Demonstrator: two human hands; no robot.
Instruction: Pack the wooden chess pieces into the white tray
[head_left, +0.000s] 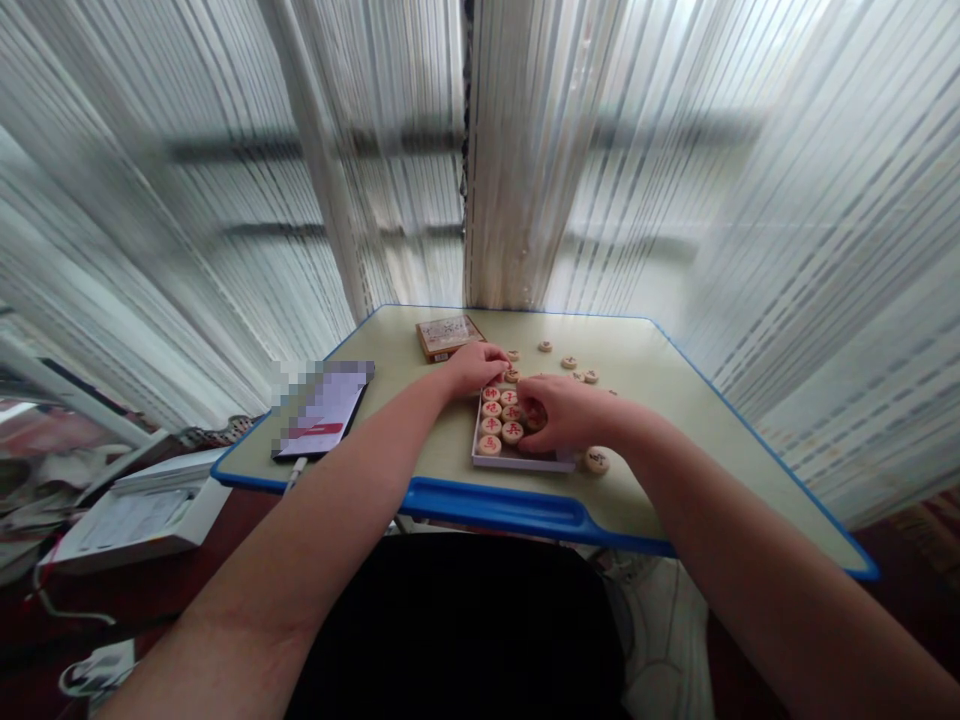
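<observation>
A shallow white box [525, 463] lies near the front of the small table, holding several round wooden Chinese chess pieces with red characters, such as one piece [490, 445] in its near left corner. My right hand [566, 408] reaches over the box's right side, thumb and fingers curled round a chess piece [534, 417] that they partly hide. At the far left corner of the box is my left hand [478, 366], its fingers closed together beside another piece [511, 376]. Whatever its fingertips hold cannot be made out.
Loose chess pieces lie beyond the box, including one [569, 363], and one dark-lettered piece [597, 460] sits to its right. A flat brown box [450, 336] is at the back. On the left is a tablet [330, 410] with a cable. Blue edging [495, 505] borders the table; curtains hang behind.
</observation>
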